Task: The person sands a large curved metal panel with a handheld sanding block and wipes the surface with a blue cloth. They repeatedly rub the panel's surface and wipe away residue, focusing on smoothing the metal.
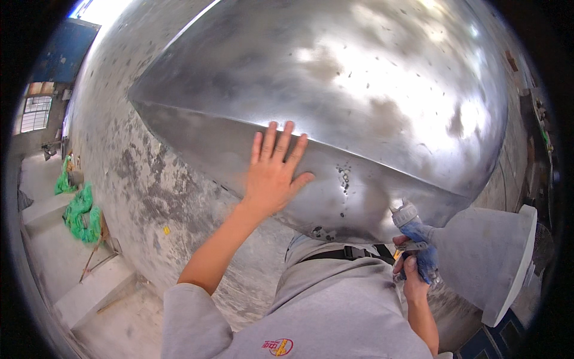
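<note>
My left hand point(272, 179) lies flat with its fingers spread on a large, shiny, curved metal form point(239, 78). Its fingertips reach the sharp ridge that runs across the form. To the right of that hand, the metal has a cluster of small dark pits or spots. My right hand point(412, 278) is wrapped round the handle of a spray gun point(426, 236) with a blue, smeared body and a grey nozzle. A wide, whitish cup point(478, 254) is joined to the gun on its right side. The nozzle points up toward the metal, close to its lower edge.
A mottled grey floor point(161, 197) spreads under the form. Green plastic bags point(84, 215) and a thin stick point(92, 254) lie by pale step-like blocks point(98, 293) at the left. A blue panel point(66, 51) and a window point(36, 113) are beyond. Dark clutter point(535, 119) lines the right edge.
</note>
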Tool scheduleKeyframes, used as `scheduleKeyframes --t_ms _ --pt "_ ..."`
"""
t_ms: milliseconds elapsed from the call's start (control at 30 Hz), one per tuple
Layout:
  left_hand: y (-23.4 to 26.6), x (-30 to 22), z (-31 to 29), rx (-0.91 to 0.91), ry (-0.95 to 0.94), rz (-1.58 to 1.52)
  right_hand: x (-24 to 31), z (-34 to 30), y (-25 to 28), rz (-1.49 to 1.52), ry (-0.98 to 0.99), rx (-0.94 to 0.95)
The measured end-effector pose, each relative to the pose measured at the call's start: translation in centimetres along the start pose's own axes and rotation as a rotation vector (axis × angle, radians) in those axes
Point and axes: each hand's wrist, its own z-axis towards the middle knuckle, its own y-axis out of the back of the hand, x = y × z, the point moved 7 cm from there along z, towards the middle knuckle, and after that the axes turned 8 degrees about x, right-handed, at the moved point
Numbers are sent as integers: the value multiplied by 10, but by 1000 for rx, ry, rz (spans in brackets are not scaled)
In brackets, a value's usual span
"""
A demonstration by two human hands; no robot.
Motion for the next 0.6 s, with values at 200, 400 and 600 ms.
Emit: scheduleKeyframes --t_ms 200,400,600 --pt "4 45 -11 17 91 118 5 -3 2 -53 -53 9" --pt "24 118 -9 -210 401 14 1 -7 6 -22 -58 33" --pt "12 61 20 -324 357 -83 5 0 3 -140 -99 89"
